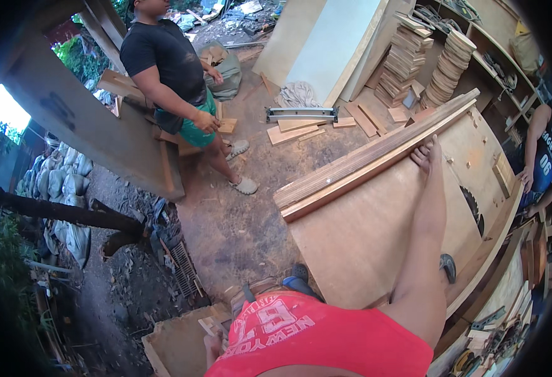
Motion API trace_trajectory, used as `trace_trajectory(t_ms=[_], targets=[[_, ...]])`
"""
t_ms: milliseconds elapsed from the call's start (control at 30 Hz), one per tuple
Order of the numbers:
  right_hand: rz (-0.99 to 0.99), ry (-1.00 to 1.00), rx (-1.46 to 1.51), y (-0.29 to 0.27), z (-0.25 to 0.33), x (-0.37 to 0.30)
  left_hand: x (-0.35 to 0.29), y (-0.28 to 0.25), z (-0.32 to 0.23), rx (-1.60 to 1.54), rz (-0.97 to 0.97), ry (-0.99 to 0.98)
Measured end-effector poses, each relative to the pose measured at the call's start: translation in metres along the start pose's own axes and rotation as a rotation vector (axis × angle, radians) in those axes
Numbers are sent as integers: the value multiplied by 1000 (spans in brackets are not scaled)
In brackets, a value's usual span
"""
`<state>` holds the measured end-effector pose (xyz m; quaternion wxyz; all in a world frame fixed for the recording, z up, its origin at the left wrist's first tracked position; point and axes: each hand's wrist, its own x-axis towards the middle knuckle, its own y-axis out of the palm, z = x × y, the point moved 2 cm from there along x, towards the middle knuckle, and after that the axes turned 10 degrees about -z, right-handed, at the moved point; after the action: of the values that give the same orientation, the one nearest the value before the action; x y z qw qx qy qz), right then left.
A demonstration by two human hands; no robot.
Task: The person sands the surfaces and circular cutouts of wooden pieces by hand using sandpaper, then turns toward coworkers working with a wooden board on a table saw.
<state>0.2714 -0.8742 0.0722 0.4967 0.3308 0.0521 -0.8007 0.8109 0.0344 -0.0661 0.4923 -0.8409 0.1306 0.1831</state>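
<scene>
Long wooden planks (pixel 376 157) lie along the far edge of a plywood-topped saw table (pixel 364 232). My right arm reaches forward over the table, and my right hand (pixel 427 155) is closed on the near side of the planks, fingers bent against the wood. To the right of my forearm, a dark toothed circular saw blade (pixel 471 210) stands up through a slot; whether it turns cannot be seen. Low at my left side, my left hand (pixel 214 345), partly hidden by my red shirt, is closed by a pale piece of wood (pixel 209 325).
A person in a black shirt (pixel 166 63) stands beyond the table at the left. At the right edge, another person (pixel 543 151) has a hand by the table. Stacked wood pieces (pixel 405 60), round wooden discs (pixel 449 66) and loose boards (pixel 295 133) lie at the back.
</scene>
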Motion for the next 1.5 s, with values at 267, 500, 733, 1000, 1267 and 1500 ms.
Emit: trace_trajectory(t_ms=[267,500,733,1000,1267,1500], targets=[[424,-1168,-1350,28,15,-166,47,3,37,80,70,89],[3,-1706,-909,112,62,-226,46,-15,-46,499,83,201],[-15,-1788,-1043,154,30,-275,19,-8,-66,262,51,290],[138,-1881,-1023,169,-30,-320,52,15,-41,420,115,246],[821,-1312,-1524,41,-148,-453,142,59,16,480,395,398],[-644,-889,-1694,-207,-21,-497,244,102,16,1039,666,892]])
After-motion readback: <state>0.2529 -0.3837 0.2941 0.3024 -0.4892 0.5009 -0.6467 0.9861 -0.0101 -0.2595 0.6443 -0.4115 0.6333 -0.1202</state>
